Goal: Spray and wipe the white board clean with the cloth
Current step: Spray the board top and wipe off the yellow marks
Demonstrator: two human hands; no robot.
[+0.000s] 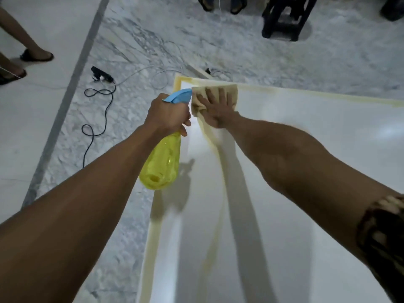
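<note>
While our right hand (215, 106) lies flat with its fingers (220, 94) straight and spread on the folded tan cloth (197, 106), we have that cloth pressed onto the far left corner of the large white board (306, 171), just inside the yellowish band (328, 97) that runs along the board's far edge. The board stretches from that corner toward us and off to the right, its long axis running near to far along the left edge, so nearly all of the surface left to wipe lies nearer to us and to the right of the cloth. We judge the coming stroke must therefore draw back toward us or sweep right along the far band.

Our left hand (168, 115) grips the neck of the translucent yellow plastic spray bottle (161, 165), fingers curled round it below the blue trigger head (179, 96). The nozzle points at the cloth and sits just beside it, almost touching; whether a finger is on the trigger we cannot tell. The bottle hangs over the board's left edge, its body slanting back toward us.

A faint yellowish streak (215, 215) runs down the board toward us, which we judge to be residue not yet wiped.
</note>
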